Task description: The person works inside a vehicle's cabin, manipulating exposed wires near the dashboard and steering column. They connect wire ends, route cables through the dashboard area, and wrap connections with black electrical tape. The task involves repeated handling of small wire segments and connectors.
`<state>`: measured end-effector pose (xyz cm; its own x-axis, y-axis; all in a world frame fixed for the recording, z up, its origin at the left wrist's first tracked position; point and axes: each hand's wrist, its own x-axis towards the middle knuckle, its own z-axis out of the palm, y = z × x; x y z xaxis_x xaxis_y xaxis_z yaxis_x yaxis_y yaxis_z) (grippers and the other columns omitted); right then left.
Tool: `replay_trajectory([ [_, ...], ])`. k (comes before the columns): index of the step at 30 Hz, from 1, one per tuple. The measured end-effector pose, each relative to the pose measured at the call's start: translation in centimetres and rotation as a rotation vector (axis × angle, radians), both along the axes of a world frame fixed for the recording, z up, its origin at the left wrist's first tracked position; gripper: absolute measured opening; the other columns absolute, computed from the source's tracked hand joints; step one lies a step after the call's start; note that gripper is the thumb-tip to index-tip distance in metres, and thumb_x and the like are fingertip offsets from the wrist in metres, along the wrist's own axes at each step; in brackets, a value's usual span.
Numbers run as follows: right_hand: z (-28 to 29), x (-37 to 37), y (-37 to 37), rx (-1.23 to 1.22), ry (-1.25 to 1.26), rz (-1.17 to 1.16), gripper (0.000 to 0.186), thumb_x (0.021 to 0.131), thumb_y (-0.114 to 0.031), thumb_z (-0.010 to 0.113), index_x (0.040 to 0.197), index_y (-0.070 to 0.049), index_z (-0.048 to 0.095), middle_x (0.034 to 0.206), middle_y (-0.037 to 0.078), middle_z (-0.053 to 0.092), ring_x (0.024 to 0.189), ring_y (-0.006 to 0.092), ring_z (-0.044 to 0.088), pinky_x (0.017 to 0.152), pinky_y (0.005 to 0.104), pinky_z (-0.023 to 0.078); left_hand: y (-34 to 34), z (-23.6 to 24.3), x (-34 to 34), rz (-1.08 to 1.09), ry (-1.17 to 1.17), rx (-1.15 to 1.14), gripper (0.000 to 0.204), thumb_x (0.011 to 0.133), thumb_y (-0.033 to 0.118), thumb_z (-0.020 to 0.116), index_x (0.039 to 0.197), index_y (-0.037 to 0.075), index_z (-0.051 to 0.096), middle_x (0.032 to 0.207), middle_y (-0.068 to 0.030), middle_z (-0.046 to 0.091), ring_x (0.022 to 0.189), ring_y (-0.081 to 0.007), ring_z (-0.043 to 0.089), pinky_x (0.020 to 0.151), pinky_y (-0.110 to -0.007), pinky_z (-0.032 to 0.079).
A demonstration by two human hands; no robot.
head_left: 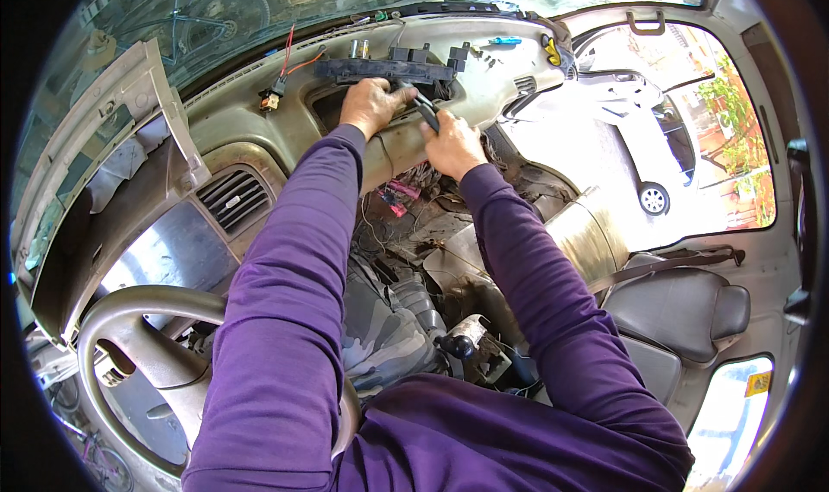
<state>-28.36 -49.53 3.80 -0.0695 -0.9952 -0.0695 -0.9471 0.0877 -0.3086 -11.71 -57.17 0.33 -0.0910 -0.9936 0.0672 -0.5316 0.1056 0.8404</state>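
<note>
We note a beige vehicle dashboard [231,119]. The right hand [454,145] clasps a slim black rod [426,109]; the left hand's [368,107] grip we cannot tell.

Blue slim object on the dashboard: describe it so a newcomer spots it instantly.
Start at the pale dashboard. Follow the long black part on it rightward, past its end, to a small, slim blue object. Its bright blue sets it apart from the yellow-and-black item to its right.
</note>
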Motion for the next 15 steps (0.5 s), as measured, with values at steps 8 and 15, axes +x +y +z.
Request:
replay_trajectory([
  [8,-0.3,-0.3,0.6,-0.114,-0.024,0.014,0.043,0.097,-0.041,0.057,0.112,-0.002,0.063,0.106,0.027,0.069,0.105,0.0478,0.064,0.097,0.0516,0.047,-0.2,-0.3,0.0,-0.003,0.149,-0.027,0.043,0.089,0.038,0.071,0.103,-0.003,0.073,0.1,-0.0227,0.073,0.094,-0.0354,0.07,0.086,-0.04,0.052],
  [15,1.8,-0.5,2.3,0.005,-0.017,0.019,0.037,0.096,-0.041,0.059,0.115,-0.009,0.064,0.124,0.024,0.063,0.124,0.0501,0.05,0.103,0.0646,0.037,-1.6,-3.0,-0.2,-0.027,0.283,-0.129,0.033,0.089,0.022,0.065,0.115,0.002,0.073,0.107,-0.0251,0.071,0.101,-0.038,0.069,0.09,-0.038,0.052],
])
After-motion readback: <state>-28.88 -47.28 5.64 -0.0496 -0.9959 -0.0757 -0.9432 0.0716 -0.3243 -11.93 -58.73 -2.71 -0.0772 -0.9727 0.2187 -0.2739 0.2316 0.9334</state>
